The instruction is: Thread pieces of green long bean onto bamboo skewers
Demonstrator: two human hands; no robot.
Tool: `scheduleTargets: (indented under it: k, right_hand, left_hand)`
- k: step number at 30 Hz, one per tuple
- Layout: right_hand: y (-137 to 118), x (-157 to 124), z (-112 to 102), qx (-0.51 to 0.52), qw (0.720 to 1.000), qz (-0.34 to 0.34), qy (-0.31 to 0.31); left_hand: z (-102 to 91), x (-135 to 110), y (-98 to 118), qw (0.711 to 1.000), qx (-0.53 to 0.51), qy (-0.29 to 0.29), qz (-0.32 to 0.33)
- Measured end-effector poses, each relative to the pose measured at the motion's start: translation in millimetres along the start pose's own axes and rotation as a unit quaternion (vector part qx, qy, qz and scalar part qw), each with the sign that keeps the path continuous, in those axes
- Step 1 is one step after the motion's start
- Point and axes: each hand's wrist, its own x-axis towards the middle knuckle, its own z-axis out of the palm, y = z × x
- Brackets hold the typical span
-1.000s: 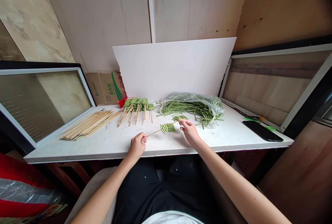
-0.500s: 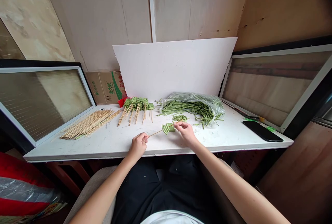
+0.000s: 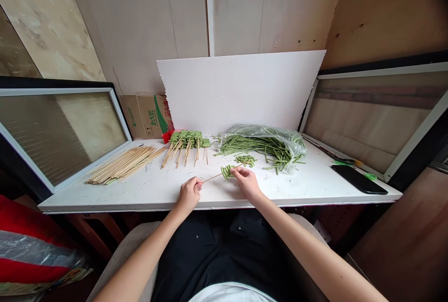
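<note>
My left hand [image 3: 190,193] is closed round the blunt end of a bamboo skewer [image 3: 213,178], held slantwise above the table near its front edge. Cut green bean pieces [image 3: 226,172] are threaded side by side along the skewer's far half. At those pieces, the fingers of my right hand [image 3: 248,183] are pinched together and cover part of the row. The skewer's tip pokes out just beyond my right fingertips. Right behind that hand lies a small heap of short cut beans [image 3: 246,160] on the table.
Loaded bean skewers [image 3: 187,138] are stacked at the back, left of centre. Bare bamboo skewers [image 3: 122,164] lie spread at the left. Long green beans [image 3: 245,145] spill from a clear plastic bag [image 3: 269,130]. A black phone [image 3: 359,179] rests at the right edge.
My right hand has moved slightly left and down along the bean pieces, and the skewer's tip now shows past its fingers. The whole view has shifted slightly.
</note>
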Motion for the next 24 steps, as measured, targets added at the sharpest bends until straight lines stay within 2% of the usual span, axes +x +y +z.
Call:
scheduleTargets:
  k: [3, 6, 9, 12, 16, 24]
  right_hand:
    - [-2, 8, -10, -0.038, 0.999, -0.017, -0.006]
    - [-2, 15, -25, -0.155, 0.984, -0.089, -0.011]
    - [-1, 16, -35, -0.336, 0.924, -0.177, -0.039]
    - [3, 14, -37, -0.452, 0.86, -0.219, -0.092]
    - [7, 14, -36, -0.518, 0.817, -0.231, -0.105]
    - [9, 22, -37, -0.566, 0.786, -0.233, -0.085]
  left_hand:
    - [0.0, 1, 0, 1.0, -0.001, 0.014, -0.011]
    - [0.0, 2, 0, 1.0, -0.003, 0.022, -0.015]
    - [-0.5, 2, 1, 1.0, -0.007, 0.024, -0.017]
    - [-1.9, 2, 4, 0.999, -0.009, 0.023, -0.024]
    - [-4.5, 4, 8, 0.999, -0.02, 0.012, -0.034]
    - [-7.0, 5, 10, 0.998, -0.034, 0.005, -0.045]
